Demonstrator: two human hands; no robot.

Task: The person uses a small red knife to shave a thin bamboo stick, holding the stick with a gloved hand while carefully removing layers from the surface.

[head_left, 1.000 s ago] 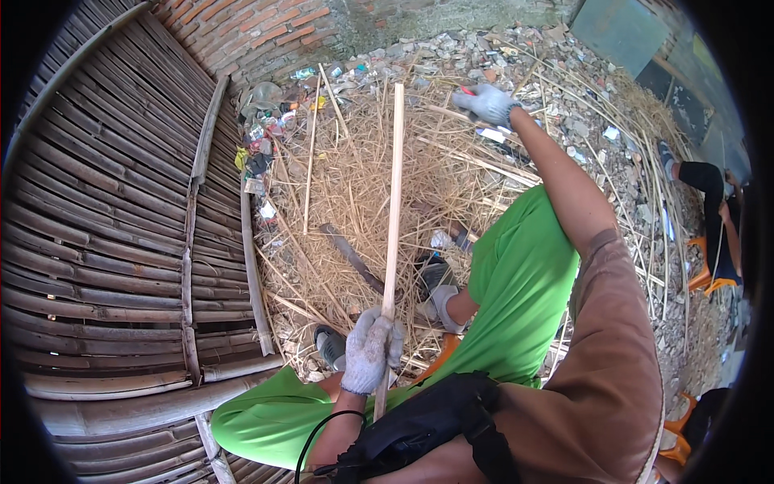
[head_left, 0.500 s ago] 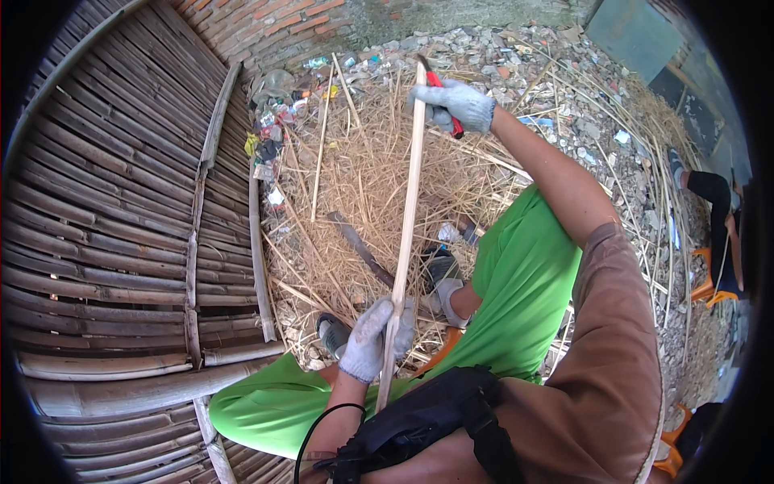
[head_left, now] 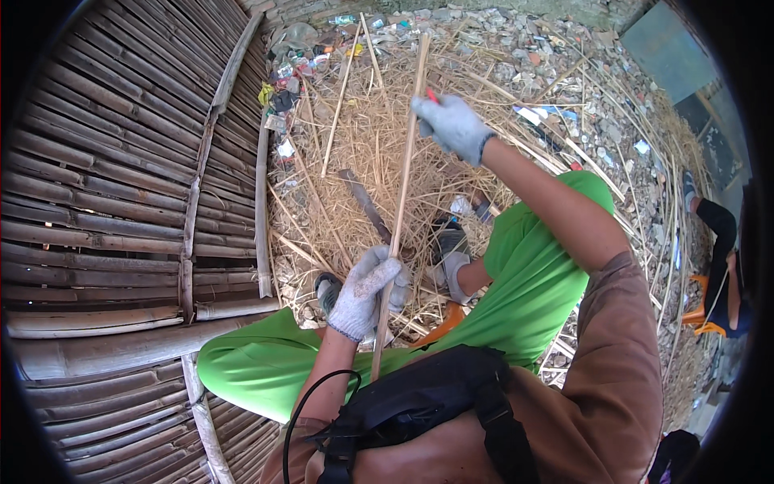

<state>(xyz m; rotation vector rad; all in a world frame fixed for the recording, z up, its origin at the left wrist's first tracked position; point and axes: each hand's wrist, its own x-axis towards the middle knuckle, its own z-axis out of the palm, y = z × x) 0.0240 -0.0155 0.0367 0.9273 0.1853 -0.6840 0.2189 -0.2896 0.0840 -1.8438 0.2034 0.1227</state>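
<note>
The right hand [head_left: 451, 125], holding a red-handled tool, has slid down the bamboo strip [head_left: 401, 194]. The left hand [head_left: 364, 292] still grips it tight, so shaving continues.

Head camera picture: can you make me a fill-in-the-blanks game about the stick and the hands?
1. Both hands wear grey ____.
2. The left hand grips the long ____ near its lower end.
3. The right hand also holds a tool with a ____ handle.
4. The person's trousers are bright ____.

Missing words: gloves; stick; red; green
</note>
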